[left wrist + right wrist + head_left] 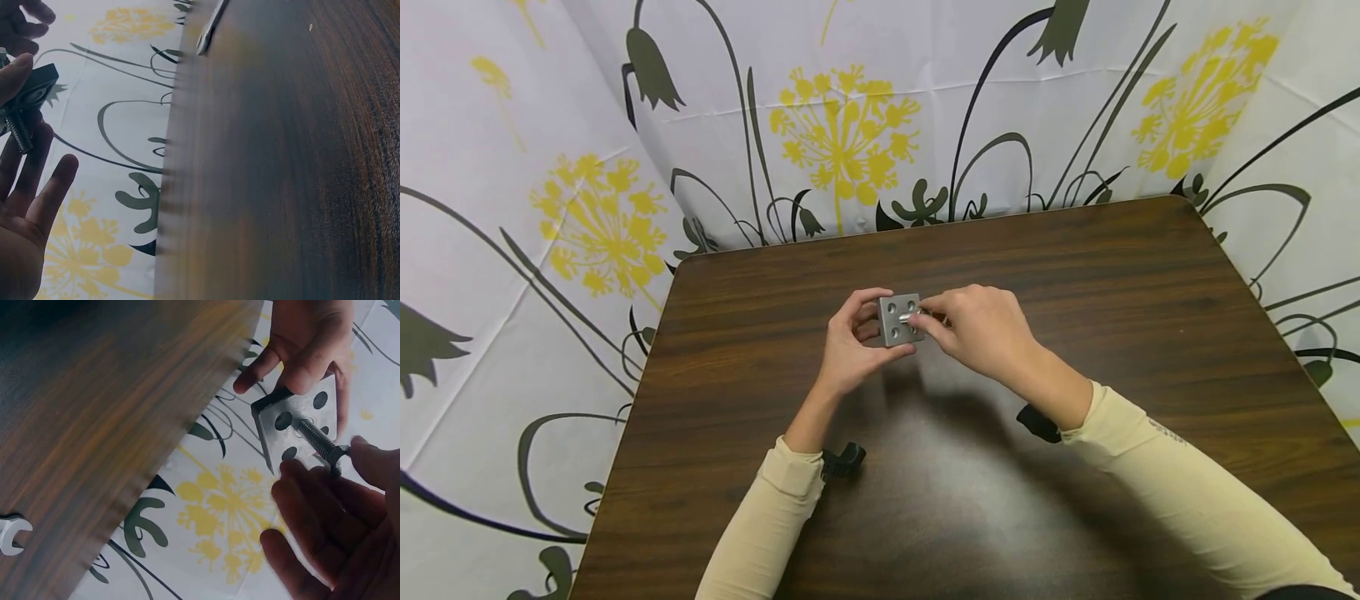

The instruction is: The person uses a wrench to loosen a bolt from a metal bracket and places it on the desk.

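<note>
A square grey metal block [903, 334] with several round holes is held up above the table. My left hand [850, 342] grips it by its edges, thumb along the bottom and fingers at the top and behind. My right hand [981, 325] pinches a bolt [319, 439] between thumb and fingers in front of the block's holed face. In the right wrist view the bolt's threaded shank points at the middle of that face, its head by the right thumb. The left wrist view catches the block [44, 76] at the far left, with a threaded shank [20, 134] beside it.
A metal wrench [211, 28] lies on the dark wood table [737, 333]; its open end [12, 534] shows in the right wrist view. A white curtain [715, 133] with yellow and grey flowers hangs beyond the table's edges.
</note>
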A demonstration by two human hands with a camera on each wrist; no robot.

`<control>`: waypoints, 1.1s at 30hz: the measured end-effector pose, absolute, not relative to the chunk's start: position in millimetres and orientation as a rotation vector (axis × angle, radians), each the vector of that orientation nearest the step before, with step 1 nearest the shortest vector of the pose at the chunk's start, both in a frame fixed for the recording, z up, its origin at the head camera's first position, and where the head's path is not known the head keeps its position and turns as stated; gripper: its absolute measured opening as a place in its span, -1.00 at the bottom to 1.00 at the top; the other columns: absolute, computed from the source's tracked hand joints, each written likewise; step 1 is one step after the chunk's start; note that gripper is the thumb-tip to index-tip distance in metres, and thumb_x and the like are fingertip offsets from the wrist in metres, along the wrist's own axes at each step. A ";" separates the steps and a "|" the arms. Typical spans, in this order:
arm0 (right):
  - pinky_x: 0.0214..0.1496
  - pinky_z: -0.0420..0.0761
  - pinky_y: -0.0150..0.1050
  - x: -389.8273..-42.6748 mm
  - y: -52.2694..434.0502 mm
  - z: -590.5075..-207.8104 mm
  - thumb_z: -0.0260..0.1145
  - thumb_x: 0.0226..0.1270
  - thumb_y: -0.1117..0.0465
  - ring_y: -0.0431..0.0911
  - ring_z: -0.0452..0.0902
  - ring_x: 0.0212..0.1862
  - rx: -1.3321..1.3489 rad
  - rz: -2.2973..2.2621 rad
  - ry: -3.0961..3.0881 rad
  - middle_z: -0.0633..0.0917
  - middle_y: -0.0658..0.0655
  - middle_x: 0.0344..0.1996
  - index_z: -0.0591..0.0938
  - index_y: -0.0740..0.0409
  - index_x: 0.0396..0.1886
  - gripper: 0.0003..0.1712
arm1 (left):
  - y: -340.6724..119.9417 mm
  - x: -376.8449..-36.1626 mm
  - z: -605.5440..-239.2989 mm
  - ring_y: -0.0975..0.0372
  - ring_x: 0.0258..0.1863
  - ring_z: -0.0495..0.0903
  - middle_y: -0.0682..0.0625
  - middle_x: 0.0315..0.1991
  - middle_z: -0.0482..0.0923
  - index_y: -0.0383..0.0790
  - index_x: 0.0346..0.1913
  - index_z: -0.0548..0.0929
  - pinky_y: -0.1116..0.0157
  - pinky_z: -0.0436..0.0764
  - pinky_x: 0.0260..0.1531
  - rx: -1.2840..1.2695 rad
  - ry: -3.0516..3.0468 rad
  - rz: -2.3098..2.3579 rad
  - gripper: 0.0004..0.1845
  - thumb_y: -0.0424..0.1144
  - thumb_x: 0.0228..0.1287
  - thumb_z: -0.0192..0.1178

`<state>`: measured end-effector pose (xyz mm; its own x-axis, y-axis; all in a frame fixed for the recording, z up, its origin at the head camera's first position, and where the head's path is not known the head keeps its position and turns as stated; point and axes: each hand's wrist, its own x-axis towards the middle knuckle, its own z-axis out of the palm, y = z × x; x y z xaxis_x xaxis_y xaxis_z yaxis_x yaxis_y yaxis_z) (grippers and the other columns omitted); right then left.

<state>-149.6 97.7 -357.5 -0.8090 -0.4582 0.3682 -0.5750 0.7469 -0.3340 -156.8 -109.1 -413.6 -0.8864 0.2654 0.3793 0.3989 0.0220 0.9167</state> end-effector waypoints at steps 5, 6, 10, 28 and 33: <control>-0.60 0.50 -0.24 -149.3 98.3 -357.1 0.46 0.24 0.10 -0.20 0.59 -0.38 0.922 0.574 -2.645 0.71 -0.06 -0.29 0.76 -0.01 -0.02 -0.69 | -108.9 -156.8 -413.5 -0.14 -0.18 0.69 -0.36 -0.05 0.61 -0.48 0.17 0.43 -0.04 0.67 -0.21 -0.700 -2.172 -2.018 -0.25 -0.69 -0.21 0.48; -0.60 0.49 -0.24 -149.4 98.4 -357.2 0.47 0.23 0.09 -0.20 0.58 -0.39 0.921 0.563 -2.635 0.70 -0.06 -0.28 0.75 -0.02 -0.01 -0.68 | -109.0 -156.8 -413.7 -0.15 -0.18 0.69 -0.36 -0.05 0.61 -0.48 0.17 0.43 -0.06 0.66 -0.21 -0.698 -2.172 -2.022 -0.25 -0.69 -0.20 0.47; -0.67 0.40 -0.27 -150.4 98.0 -357.9 0.40 0.29 -0.04 -0.23 0.51 -0.52 0.829 0.607 -2.648 0.71 -0.09 -0.41 0.77 0.00 -0.10 -0.70 | -109.1 -156.9 -414.1 -0.17 -0.18 0.68 -0.36 -0.05 0.61 -0.48 0.17 0.43 -0.13 0.65 -0.22 -0.707 -2.168 -2.024 -0.25 -0.69 -0.19 0.47; -0.65 0.41 -0.28 -149.6 97.6 -360.0 0.42 0.29 0.08 -0.22 0.54 -0.50 0.877 0.628 -2.645 0.70 -0.08 -0.41 0.78 0.02 -0.09 -0.76 | -108.7 -157.6 -415.0 -0.15 -0.18 0.68 -0.36 -0.04 0.61 -0.50 0.17 0.42 -0.19 0.61 -0.21 -0.698 -2.168 -2.027 -0.25 -0.68 -0.19 0.47; -0.62 0.45 -0.28 -149.0 99.0 -361.4 0.45 0.25 0.04 -0.21 0.59 -0.40 0.908 0.600 -2.583 0.72 -0.06 -0.25 0.75 0.01 -0.01 -0.67 | -108.7 -157.2 -415.5 -0.13 -0.19 0.69 -0.35 -0.04 0.61 -0.49 0.18 0.41 -0.13 0.64 -0.23 -0.689 -2.177 -2.028 -0.25 -0.68 -0.19 0.47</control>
<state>-149.0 99.0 -361.4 -0.7391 -0.5089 0.4413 -0.6513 0.7070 -0.2757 -157.2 -108.7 -415.5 -0.8947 0.2629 0.3612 0.3789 0.0182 0.9253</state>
